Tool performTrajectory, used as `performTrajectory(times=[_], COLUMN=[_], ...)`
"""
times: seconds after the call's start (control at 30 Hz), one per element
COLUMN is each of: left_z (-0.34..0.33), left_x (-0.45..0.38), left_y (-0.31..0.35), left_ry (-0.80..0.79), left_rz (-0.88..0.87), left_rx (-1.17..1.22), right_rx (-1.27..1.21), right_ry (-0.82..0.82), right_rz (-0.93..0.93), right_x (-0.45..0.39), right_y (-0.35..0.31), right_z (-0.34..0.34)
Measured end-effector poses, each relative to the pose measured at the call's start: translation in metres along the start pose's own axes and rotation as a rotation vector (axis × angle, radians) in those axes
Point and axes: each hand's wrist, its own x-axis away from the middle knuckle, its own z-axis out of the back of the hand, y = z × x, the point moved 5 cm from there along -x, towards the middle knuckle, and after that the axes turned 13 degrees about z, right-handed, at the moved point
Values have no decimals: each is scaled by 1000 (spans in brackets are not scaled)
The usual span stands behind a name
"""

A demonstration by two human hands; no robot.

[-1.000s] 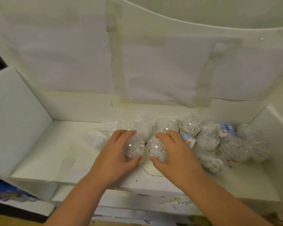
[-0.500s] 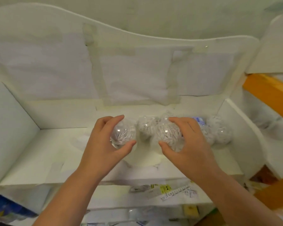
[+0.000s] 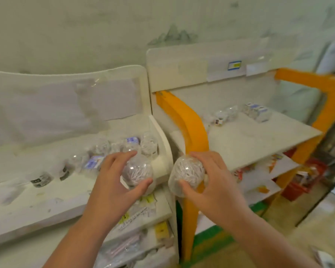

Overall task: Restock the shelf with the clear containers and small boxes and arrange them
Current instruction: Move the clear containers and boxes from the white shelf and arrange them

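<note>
Containers (image 3: 112,151) of white sticks lie clustered at the right end of a white shelf (image 3: 37,200) against a pale wall. Just beside it stands an orange-framed shelf (image 3: 259,140) with a few more containers at its back. The left hand (image 3: 112,182) clasps one round container (image 3: 136,172) over the white shelf's front corner; the right hand (image 3: 213,182) clasps another (image 3: 188,171) between the two shelves.
</note>
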Motion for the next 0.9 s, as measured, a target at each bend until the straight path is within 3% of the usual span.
performTrajectory(times=[0.4,0.63,0.9], left_z=[-137,-198,-268], left_x=[22,-17,-89], left_y=[148,176,192], left_ry=[-149,-120,-90], left_rz=[-106,-65,-10], left_rx=[65,67,104], right_rx=[98,110,95], right_ry=[62,42,-38], right_rz=[-189,-238,-242], right_x=[83,71,3], right_y=[98,165,260], right_z=[152,170,171])
